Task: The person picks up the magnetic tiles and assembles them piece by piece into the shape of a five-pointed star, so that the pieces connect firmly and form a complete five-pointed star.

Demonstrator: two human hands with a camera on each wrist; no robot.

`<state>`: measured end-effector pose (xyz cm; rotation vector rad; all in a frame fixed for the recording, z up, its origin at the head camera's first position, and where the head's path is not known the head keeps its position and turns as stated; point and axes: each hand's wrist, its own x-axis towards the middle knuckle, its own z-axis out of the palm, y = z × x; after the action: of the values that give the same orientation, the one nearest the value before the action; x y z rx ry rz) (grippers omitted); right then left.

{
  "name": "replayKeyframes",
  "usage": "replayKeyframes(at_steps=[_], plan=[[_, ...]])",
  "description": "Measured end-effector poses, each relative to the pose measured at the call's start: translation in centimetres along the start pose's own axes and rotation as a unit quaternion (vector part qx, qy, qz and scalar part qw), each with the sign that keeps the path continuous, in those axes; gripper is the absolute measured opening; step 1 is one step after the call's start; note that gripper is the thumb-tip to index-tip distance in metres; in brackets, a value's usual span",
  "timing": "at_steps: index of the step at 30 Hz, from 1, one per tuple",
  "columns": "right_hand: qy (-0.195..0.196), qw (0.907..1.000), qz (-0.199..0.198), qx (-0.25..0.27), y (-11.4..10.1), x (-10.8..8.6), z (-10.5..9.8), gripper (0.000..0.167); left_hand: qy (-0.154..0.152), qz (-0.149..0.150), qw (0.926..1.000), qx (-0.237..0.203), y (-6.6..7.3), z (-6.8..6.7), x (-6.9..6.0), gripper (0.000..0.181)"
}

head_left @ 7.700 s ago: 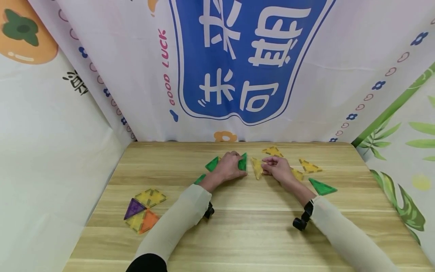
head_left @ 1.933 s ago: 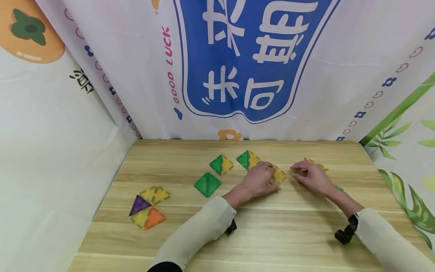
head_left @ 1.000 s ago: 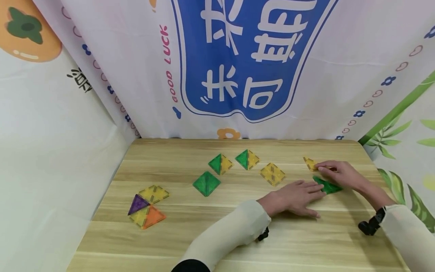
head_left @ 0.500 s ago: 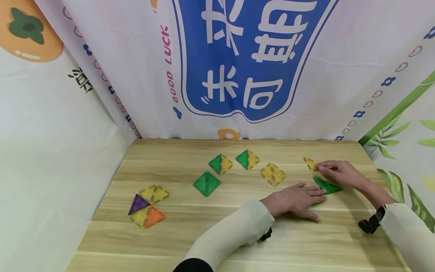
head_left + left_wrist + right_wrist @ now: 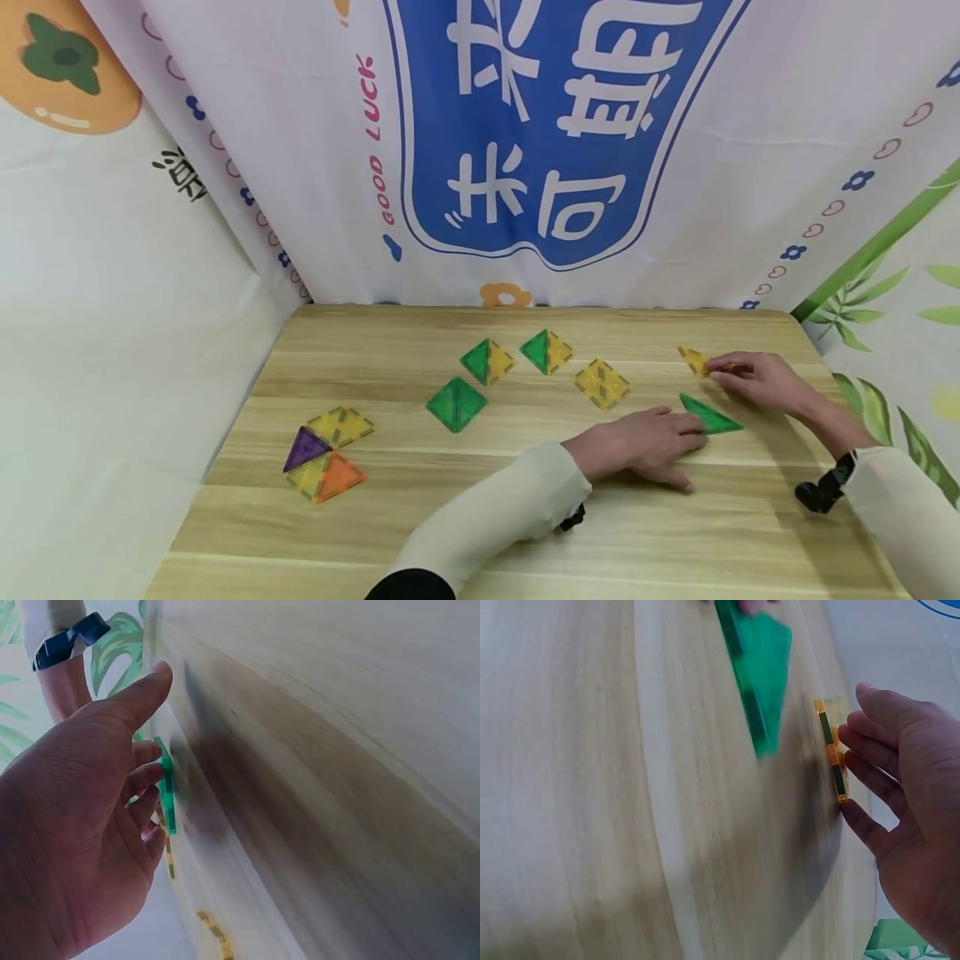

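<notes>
My left hand (image 5: pixel 652 442) reaches to the right side of the wooden table, its extended fingers resting on the left part of a translucent green triangular magnetic tile (image 5: pixel 716 418). In the left wrist view the thumb stands away from that green tile (image 5: pixel 168 795). Farther back, my right hand (image 5: pixel 765 383) pinches the right end of a yellow triangular magnetic tile (image 5: pixel 692 360) at its fingertips. Part of this yellow tile (image 5: pixel 832 754) is hidden behind the fingers in the right wrist view. A gap separates the green and yellow tiles.
Paired tiles form diamonds across the back middle: all green (image 5: pixel 456 405), two green-and-yellow (image 5: pixel 487 362), and all yellow (image 5: pixel 602 383). At left, yellow, purple (image 5: pixel 306 450) and orange (image 5: pixel 341 477) tiles make a partial fan. A printed cloth (image 5: pixel 525 275) hangs behind the table.
My left hand has gone from the yellow diamond to the green tile, which has lately slid slightly left. The yellow tile has shifted a little right with my right hand. Earlier, loose tiles became diamonds.
</notes>
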<state>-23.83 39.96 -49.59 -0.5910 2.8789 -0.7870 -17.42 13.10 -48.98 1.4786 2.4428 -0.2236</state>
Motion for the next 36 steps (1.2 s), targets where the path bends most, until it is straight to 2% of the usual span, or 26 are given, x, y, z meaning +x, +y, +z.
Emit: replayKeyframes(at_steps=[6, 14, 21, 26, 31, 36], plan=[[0.032, 0.9991, -0.017, -0.02, 0.1, -0.8, 0.1, 0.028, 0.013, 0.001, 0.9997, -0.021, -0.6, 0.2, -1.7, 0.081], [0.085, 0.9943, -0.043, -0.049, -0.3, -2.1, 1.2, 0.037, 0.035, 0.011, 0.9993, -0.004, -0.9, 1.1, -4.2, 0.074], [0.096, 0.9918, -0.046, -0.071, -1.1, -2.7, 2.1, 0.048, 0.056, 0.034, 0.9977, 0.016, -1.3, 1.8, -6.2, 0.063], [0.103, 0.9883, -0.072, -0.087, -1.1, -2.7, 2.7, 0.04, 0.064, 0.051, 0.9966, 0.0, -1.6, 2.2, -7.4, 0.058], [0.135, 0.9814, -0.097, -0.097, -0.9, -3.0, 3.4, 0.034, 0.079, 0.07, 0.9943, -0.015, -2.1, 2.9, -8.1, 0.054], [0.158, 0.9762, -0.109, -0.101, -1.1, -3.3, 3.7, 0.029, 0.079, 0.069, 0.9943, -0.019, -2.5, 3.2, -8.8, 0.056]])
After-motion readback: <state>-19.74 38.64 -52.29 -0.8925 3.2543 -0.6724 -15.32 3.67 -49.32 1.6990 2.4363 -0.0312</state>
